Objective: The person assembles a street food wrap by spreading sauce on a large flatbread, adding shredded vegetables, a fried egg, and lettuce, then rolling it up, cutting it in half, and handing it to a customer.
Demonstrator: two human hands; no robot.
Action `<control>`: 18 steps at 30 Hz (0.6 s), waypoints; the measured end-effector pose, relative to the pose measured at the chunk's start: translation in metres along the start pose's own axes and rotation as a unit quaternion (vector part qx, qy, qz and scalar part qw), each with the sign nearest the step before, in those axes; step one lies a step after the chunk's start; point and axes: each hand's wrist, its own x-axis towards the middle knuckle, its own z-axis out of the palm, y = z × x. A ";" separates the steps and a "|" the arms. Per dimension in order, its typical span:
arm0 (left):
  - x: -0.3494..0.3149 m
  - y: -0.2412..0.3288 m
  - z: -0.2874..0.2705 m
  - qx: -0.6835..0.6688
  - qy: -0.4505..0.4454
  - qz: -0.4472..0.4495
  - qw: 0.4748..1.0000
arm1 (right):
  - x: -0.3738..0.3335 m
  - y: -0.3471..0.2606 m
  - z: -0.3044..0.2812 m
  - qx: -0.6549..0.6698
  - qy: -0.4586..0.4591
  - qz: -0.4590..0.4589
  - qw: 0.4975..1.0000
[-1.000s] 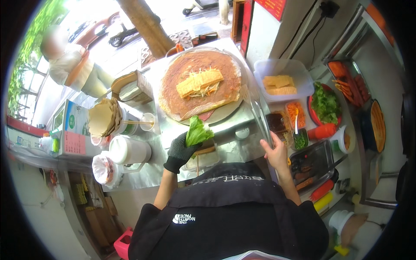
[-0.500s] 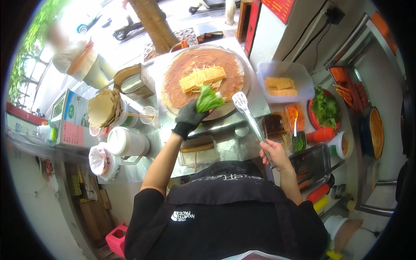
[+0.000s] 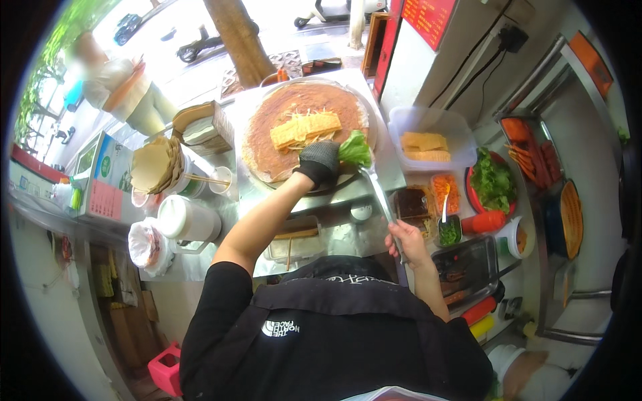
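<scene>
My left hand (image 3: 319,162), in a dark knit glove, is closed on a green lettuce leaf (image 3: 356,148) whose frilly end sticks out to the right. It hovers over the near edge of a large round crepe (image 3: 281,103) coated with reddish-brown sauce. Golden crispy sheets (image 3: 309,130) lie across the crepe's middle, with pale shreds (image 3: 321,112) showing around them. Bare, my right hand (image 3: 409,244) grips a pair of metal tongs (image 3: 382,200) pointing away from me. The leaf hides the tongs' tips, so whether they touch it I cannot tell.
Right of the griddle stand a clear tub of crispy sheets (image 3: 441,123), diced carrot (image 3: 444,187), chopped greens (image 3: 449,232) and lettuce on a red plate (image 3: 475,184). To the left are a white jug (image 3: 190,219) and paper bags (image 3: 204,130). A person (image 3: 124,90) stands beyond the counter.
My left hand has moved right and slightly up with the lettuce leaf, bringing it to the tongs' tips. The tongs have shifted a little lower. The whole view has shifted slightly.
</scene>
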 end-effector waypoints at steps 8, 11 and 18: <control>0.017 -0.034 -0.029 -0.159 0.079 -0.061 0.982 | 0.038 -0.020 -0.019 -0.100 0.084 -0.083 0.988; 0.017 -0.042 -0.029 -0.157 0.085 -0.083 0.980 | 0.050 -0.026 -0.019 -0.111 0.071 -0.080 0.988; 0.016 -0.043 -0.030 -0.162 0.089 -0.095 0.978 | 0.060 -0.023 -0.011 -0.088 0.016 -0.049 0.995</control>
